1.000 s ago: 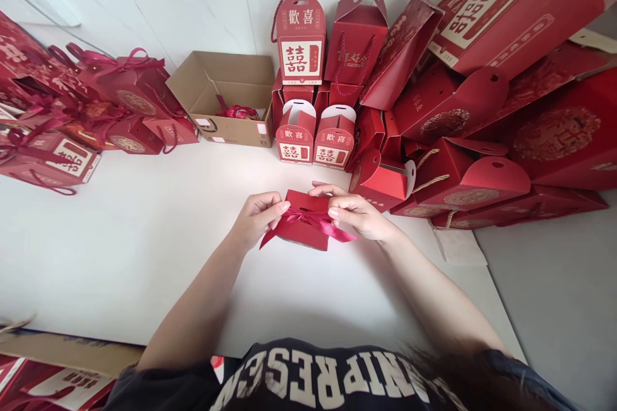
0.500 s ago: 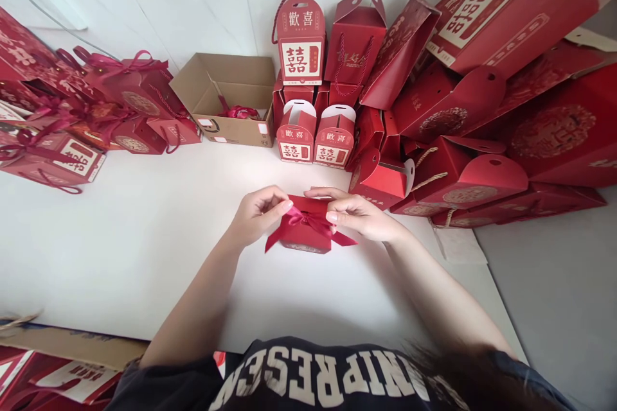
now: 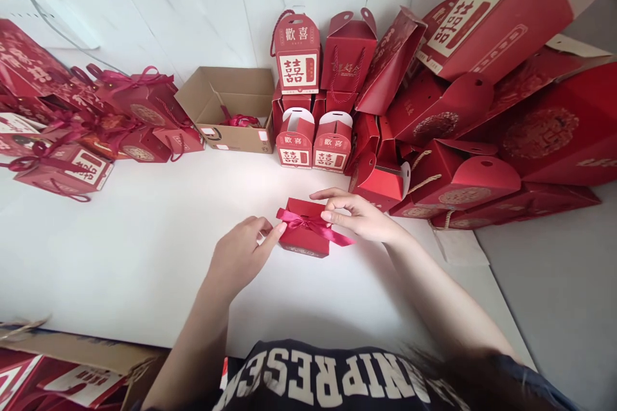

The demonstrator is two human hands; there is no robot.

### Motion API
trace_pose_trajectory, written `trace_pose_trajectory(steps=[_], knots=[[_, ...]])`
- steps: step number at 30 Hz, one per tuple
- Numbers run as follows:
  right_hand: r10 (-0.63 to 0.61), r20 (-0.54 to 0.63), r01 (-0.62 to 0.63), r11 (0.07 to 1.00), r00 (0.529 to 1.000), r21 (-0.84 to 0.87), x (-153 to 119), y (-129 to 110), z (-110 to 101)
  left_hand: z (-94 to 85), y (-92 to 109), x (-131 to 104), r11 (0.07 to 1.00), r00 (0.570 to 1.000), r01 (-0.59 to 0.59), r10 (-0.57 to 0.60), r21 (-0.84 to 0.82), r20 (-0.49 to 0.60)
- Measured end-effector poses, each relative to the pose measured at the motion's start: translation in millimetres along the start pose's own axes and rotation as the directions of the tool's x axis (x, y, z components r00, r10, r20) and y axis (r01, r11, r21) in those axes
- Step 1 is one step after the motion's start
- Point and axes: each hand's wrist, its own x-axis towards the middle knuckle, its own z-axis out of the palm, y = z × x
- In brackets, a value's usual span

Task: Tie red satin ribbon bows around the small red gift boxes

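Observation:
A small red gift box (image 3: 308, 244) stands on the white table, tied across its top with a shiny crimson ribbon bow (image 3: 304, 222). At its left side, my left hand (image 3: 243, 253) is closed, the thumb and bent fingers at the left end of the ribbon. My right hand (image 3: 359, 215) has its thumb and a curled finger on the right loop of the bow, while the index finger reaches past the box's back edge. One ribbon tail hangs out to the right. My fingers cover parts of the ribbon ends.
An open cardboard carton (image 3: 236, 135) with crimson ribbon inside stands at the wall. Beside it are stacked red boxes (image 3: 295, 151), and a tall pile of larger red boxes (image 3: 443, 115) fills the right. Ribbon-tied boxes (image 3: 144, 103) cluster at the left. The white table (image 3: 144, 257) lies between.
My left hand has moved down and left, from above the bow to the box's left side. The left ribbon tail no longer hangs down. The right hand stays nearly in place.

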Motion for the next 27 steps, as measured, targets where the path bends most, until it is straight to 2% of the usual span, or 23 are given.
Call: trace_pose_trajectory(steps=[3,6,9,15,21,24,27], knots=[[0.005,0.014,-0.005,1.000,1.000,0.021,3,5,0,7.9,-6,2,0.968,0.986,0.085,-0.048,-0.236,0.158],[0.005,0.032,-0.008,0.997,0.999,0.072,6,8,0,10.4,-9,4,0.847,0.942,0.226,-0.064,-0.481,0.330],[0.004,0.040,-0.009,0.990,0.999,0.138,7,10,-1,12.2,-13,5,0.743,0.903,0.318,-0.047,-0.589,0.427],[0.060,0.028,-0.064,0.982,0.998,0.176,9,16,-1,19.7,-20,9,0.683,0.923,0.281,0.002,-0.675,0.386],[0.062,-0.025,-0.057,0.987,0.998,0.150,10,19,0,22.6,-28,12,0.664,0.916,0.262,0.057,-0.700,0.397],[0.044,-0.060,-0.037,0.993,0.997,0.108,10,18,3,22.7,-33,13,0.684,0.918,0.218,0.100,-0.696,0.385],[0.018,-0.109,-0.009,0.996,0.994,0.085,10,18,6,21.1,-35,15,0.748,0.924,0.128,0.149,-0.651,0.352]])
